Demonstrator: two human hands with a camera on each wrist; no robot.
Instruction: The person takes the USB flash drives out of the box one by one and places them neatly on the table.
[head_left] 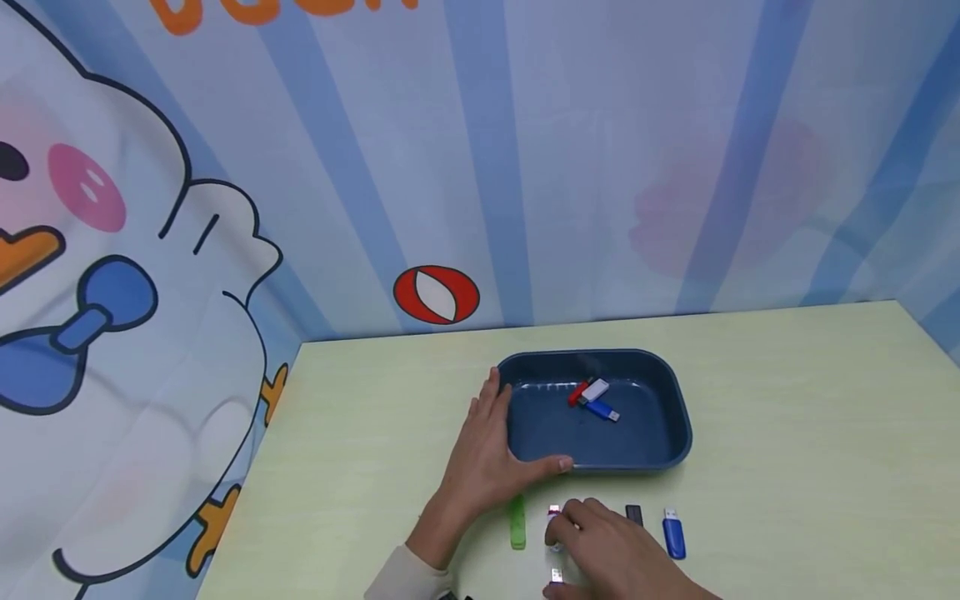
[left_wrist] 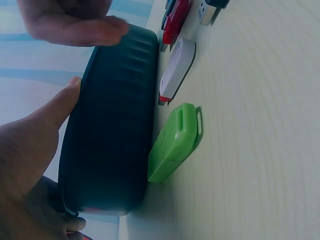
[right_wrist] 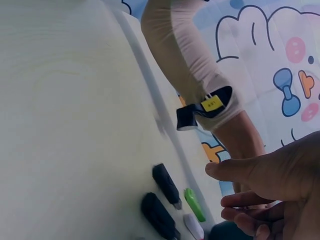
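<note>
My left hand (head_left: 483,454) rests against a dark blue tray (head_left: 543,433), its straight fingers along the left side and its thumb on the front rim. My right hand (head_left: 618,550) hovers low over USB sticks in front of the tray. In the right wrist view the right hand (right_wrist: 270,195) shows loosely bent fingers with nothing visible between them. Its fingertips partly cover a white-and-red USB stick (head_left: 554,510); whether they touch it is unclear. A green USB stick (left_wrist: 175,142) lies by the tray. A black one (head_left: 634,514) and a blue one (head_left: 674,533) lie further right.
Inside the tray lie a red USB stick (head_left: 576,394), a white one (head_left: 596,390) and a blue one (head_left: 602,410). A metal plug (head_left: 557,575) shows near the right thumb. Behind the pale table (head_left: 810,433) hangs a printed backdrop (head_left: 570,167).
</note>
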